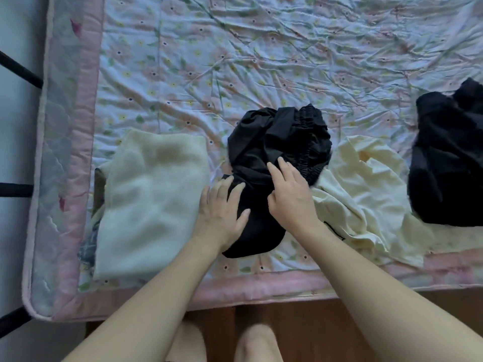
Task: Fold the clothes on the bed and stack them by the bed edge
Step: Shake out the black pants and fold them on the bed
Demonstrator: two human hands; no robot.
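Observation:
A crumpled black garment (277,142) with an elastic waistband lies in the middle of the bed, near its front edge. My left hand (222,212) rests flat on its lower left part with fingers spread. My right hand (290,192) lies on the garment's middle, fingers stretched forward and the thumb tucked against the cloth. A folded white fleece piece (151,199) lies to the left, on top of other folded items. To the right a pale yellow shirt (366,189) lies unfolded, and beyond it a black heap (449,158).
The floral quilt (261,61) with a pink border covers the bed; its far half is bare and wrinkled. The wooden bed frame (300,317) runs below the front edge. My knees show at the bottom. Black bars (18,69) stand off the bed's left side.

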